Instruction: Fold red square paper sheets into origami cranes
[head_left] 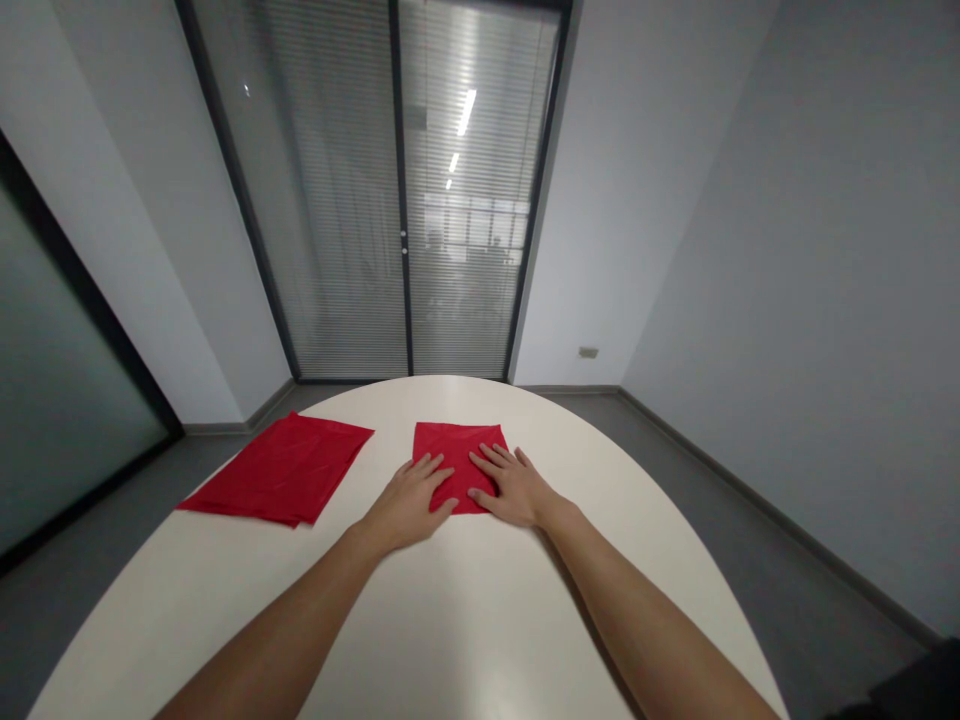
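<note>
The left hand [409, 505] and right hand [521, 493] are resting splayed, clamping nothing. The small red cloth [463, 465] is lying between and partly beneath them

Red cloth [459, 442] — faintly creased (tabletop [450, 620] glossy)

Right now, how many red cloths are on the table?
2 visible: a larger red cloth on the left of the table, a smaller red cloth under the left hand and right hand. Layers may hide more.

Head view, facing forward, down across table [420, 630]
</note>
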